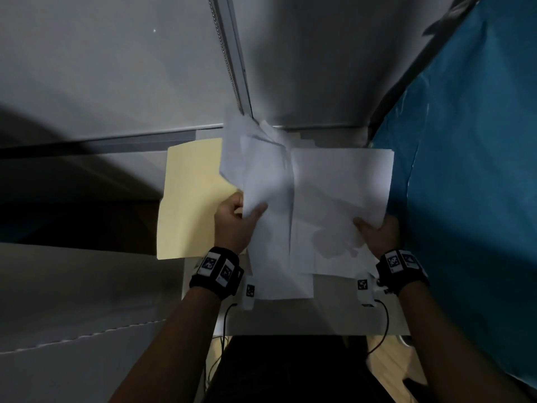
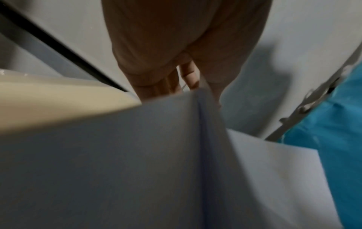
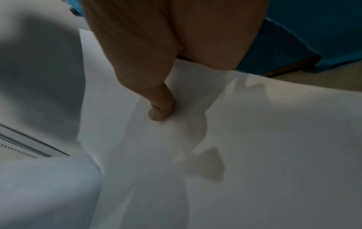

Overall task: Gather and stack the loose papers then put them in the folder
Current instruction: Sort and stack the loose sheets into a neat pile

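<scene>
A messy spread of white papers [image 1: 334, 193] covers the small white table [image 1: 325, 318] in the head view. My left hand [image 1: 235, 219] pinches several lifted, blurred sheets [image 1: 261, 181] at their near left edge, thumb on top. In the left wrist view the left hand [image 2: 188, 74] holds those sheets [image 2: 117, 155] between fingers and thumb. My right hand [image 1: 377, 231] grips the right part of the papers, thumb on top, fingers underneath. In the right wrist view its thumb [image 3: 160, 106] presses the paper [image 3: 254, 155]. A cream folder [image 1: 189, 199] lies open at the left, partly under the sheets.
A blue cloth-covered surface [image 1: 470, 184] rises close on the right. Grey walls with a corner strip [image 1: 232, 62] stand behind the table. The folder overhangs the table's left edge above a dark gap. Cables [image 1: 383, 330] hang at the near edge.
</scene>
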`<state>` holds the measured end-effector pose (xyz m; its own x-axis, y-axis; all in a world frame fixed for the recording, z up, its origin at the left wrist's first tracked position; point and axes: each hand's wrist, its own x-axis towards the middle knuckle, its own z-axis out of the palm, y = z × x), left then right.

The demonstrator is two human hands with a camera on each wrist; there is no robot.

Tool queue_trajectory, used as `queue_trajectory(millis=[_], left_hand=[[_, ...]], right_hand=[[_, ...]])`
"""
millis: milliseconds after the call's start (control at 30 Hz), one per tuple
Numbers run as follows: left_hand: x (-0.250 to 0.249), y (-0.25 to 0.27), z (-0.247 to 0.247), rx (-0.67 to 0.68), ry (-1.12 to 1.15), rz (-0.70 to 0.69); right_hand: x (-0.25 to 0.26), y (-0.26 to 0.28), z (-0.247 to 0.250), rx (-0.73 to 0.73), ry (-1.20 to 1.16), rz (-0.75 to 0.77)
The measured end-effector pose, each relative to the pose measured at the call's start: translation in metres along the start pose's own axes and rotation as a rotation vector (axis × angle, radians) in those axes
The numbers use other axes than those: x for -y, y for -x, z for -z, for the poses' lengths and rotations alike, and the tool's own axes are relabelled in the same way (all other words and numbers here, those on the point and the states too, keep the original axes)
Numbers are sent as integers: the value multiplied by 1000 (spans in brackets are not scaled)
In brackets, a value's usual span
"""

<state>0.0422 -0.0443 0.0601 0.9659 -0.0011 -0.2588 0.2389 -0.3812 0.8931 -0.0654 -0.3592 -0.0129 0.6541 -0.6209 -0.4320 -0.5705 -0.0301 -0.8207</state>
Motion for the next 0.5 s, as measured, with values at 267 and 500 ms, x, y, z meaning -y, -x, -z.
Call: queue_trajectory(millis=[267, 500], left_hand=[[-30, -2, 10, -271, 114, -152], [0, -13, 6, -161, -134, 79]], right_hand=[[16, 3, -1, -38, -96, 54], [11, 4, -6, -22, 3, 56]])
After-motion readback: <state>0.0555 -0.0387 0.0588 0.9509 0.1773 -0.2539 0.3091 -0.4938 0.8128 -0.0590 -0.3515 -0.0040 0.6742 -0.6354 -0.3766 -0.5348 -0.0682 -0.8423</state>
